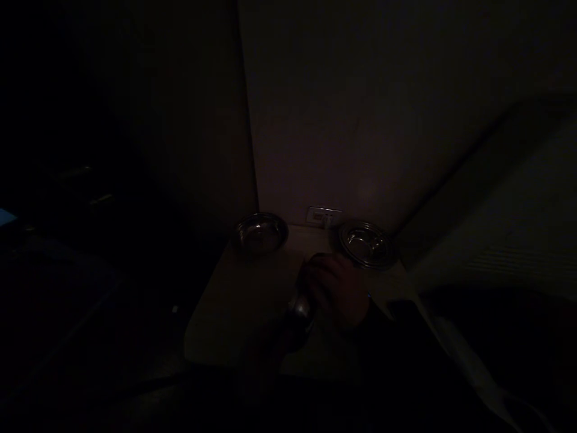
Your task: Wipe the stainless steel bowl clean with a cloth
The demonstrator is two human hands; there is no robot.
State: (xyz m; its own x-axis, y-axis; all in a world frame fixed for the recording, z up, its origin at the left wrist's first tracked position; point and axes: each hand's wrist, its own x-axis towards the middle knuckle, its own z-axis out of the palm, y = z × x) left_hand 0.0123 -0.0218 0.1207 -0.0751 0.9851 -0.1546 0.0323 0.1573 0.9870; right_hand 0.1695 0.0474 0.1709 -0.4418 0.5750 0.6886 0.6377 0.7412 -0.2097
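The picture is very dark. My right hand (345, 291) is over the small table, its fingers curled round a dark object whose kind I cannot make out. Just below those fingers, a rounded, shiny metallic thing (301, 307) catches the light; whether it is part of the dark object is unclear. My left hand (265, 346) is only a faint shape low in the middle, close to the shiny thing, and its fingers are lost in the dark. Beyond my right hand lies a shiny metal dish (367, 243).
At the table's (225, 319) back left corner sits a metal bowl (261, 233). A wall socket (323, 215) with something plugged in is low on the wall (311, 132) behind. A dark flat item (403, 310) lies at the right edge.
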